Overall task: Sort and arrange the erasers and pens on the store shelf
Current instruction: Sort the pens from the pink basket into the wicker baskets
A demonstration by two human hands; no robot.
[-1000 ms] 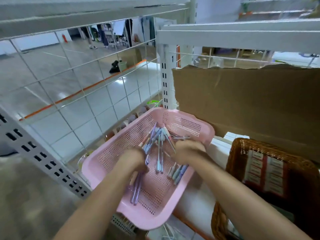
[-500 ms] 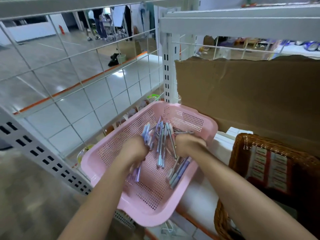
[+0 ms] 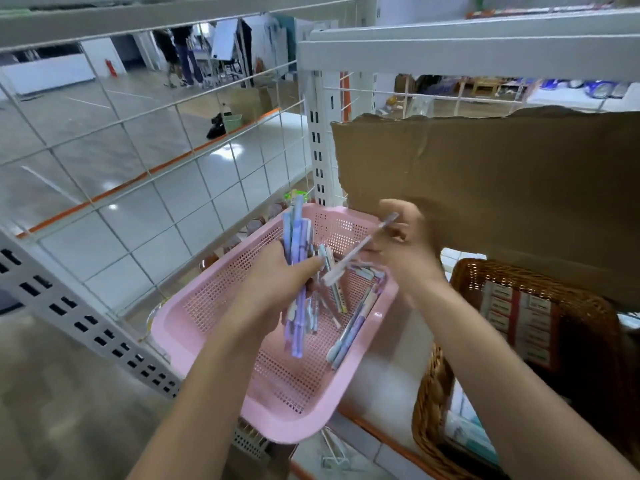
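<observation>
Both hands are working over the pink basket (image 3: 194,323), close together but apparently not touching. The left hand (image 3: 273,282) is gripping a bundle (image 3: 296,237) of purple and blue pens, held nearly upright, with the fingers curled round its middle. The right hand (image 3: 408,247), blurred, is pinching a single pale pen (image 3: 349,261) that is slanting down toward the bundle. My judgement is that the gathering is partly done and this pen is about to join the bunch. Several loose pens (image 3: 349,336) are lying at odd angles on the basket floor, mostly along its right side, so more collecting is waiting, and the tidy laying-out is not yet begun. The pink basket is sitting on the shelf (image 3: 384,375) with its near corner overhanging the edge. Just to its right a wicker basket (image 3: 434,386) is holding rows of small red-and-white packs (image 3: 519,320). Whether these are the erasers is too small to tell, though they are looking fairly orderly already. Torn cardboard (image 3: 485,188) is standing behind both baskets.
</observation>
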